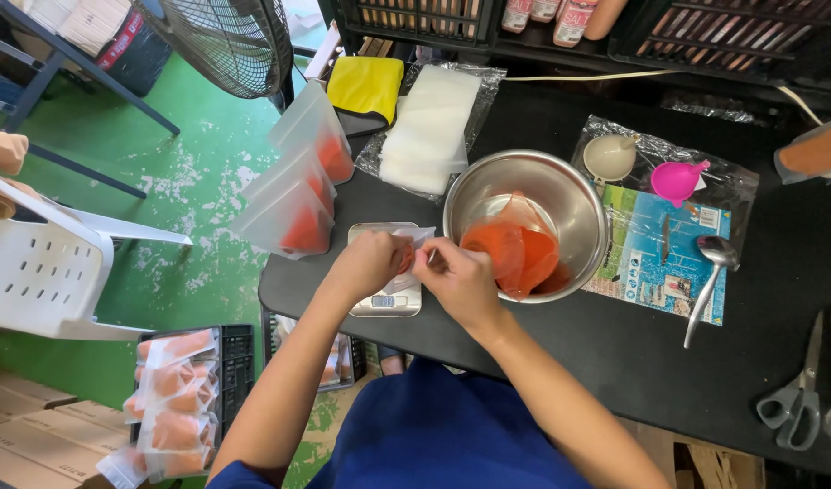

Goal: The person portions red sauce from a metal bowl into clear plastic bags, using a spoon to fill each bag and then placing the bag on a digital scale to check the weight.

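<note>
At frame centre, your left hand and right hand each close their grip on a small clear pouch above the digital scale, just left of the steel bowl on the black tabletop.

Your frame is bright and evenly lit, soft daylight feel from upper left, where the green floor looks washed out. The black surface stays dark but readable, only faint shadows under your arms. Glare hits the steel bowl rim, the spoon and the clear plastic sheet. Wide-angle bending at the edges; chair and fan curve. Focus sharp mid-frame, slight blur on your fingertips.
</note>
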